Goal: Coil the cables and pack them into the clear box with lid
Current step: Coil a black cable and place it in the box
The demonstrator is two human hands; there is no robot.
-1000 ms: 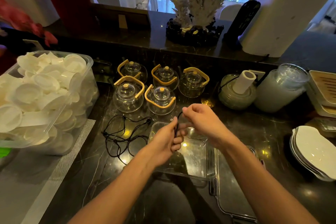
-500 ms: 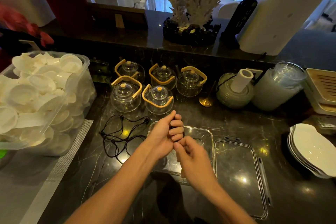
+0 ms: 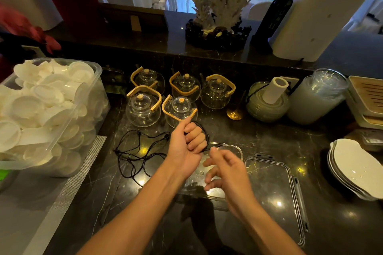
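My left hand (image 3: 187, 147) is raised over the clear box (image 3: 238, 149) and grips a black cable (image 3: 204, 132) that is looped around its curled fingers. The cable's plug end (image 3: 218, 145) sticks out to the right of the fist. My right hand (image 3: 226, 170) is blurred just below that end, with its fingers loosely spread and holding nothing that I can see. A second black cable (image 3: 141, 151) lies tangled on the dark counter to the left of the box. The clear lid (image 3: 271, 184) lies flat to the right of the box.
Several glass teapots (image 3: 178, 107) with wooden handles stand just behind my hands. A large clear tub of white dishes (image 3: 47, 109) fills the left side. Stacked white plates (image 3: 352, 167) sit at the right edge, with jars (image 3: 317, 97) behind them.
My left hand has lifted and turned, and cable loops now show around its fingers. My right hand has let go of the fist and dropped slightly to the right.
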